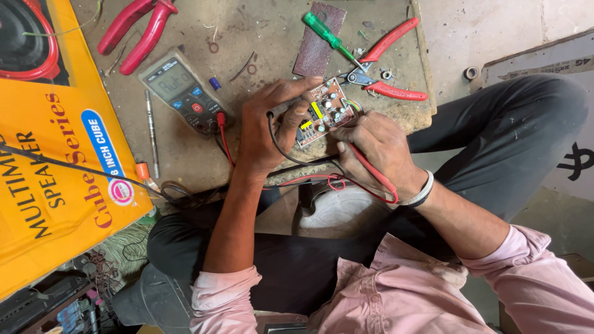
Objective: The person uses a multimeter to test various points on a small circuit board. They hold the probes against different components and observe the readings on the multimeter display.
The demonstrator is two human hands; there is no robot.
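Looks like a small electronics repair workshop to me, floor-level bench setup. I see a worn, stained work slab [260, 37] littered with wire scraps and washers. Hand tools lie on it: red pliers [136, 31] far left, red-handled cutters [387, 71] far right, a green screwdriver [328, 37] on a sandpaper strip [312, 52]. A grey multimeter [182, 89] with red and black leads sits left of a populated circuit board [325, 111]. A yellow speaker carton [49, 154] lies at the left edge
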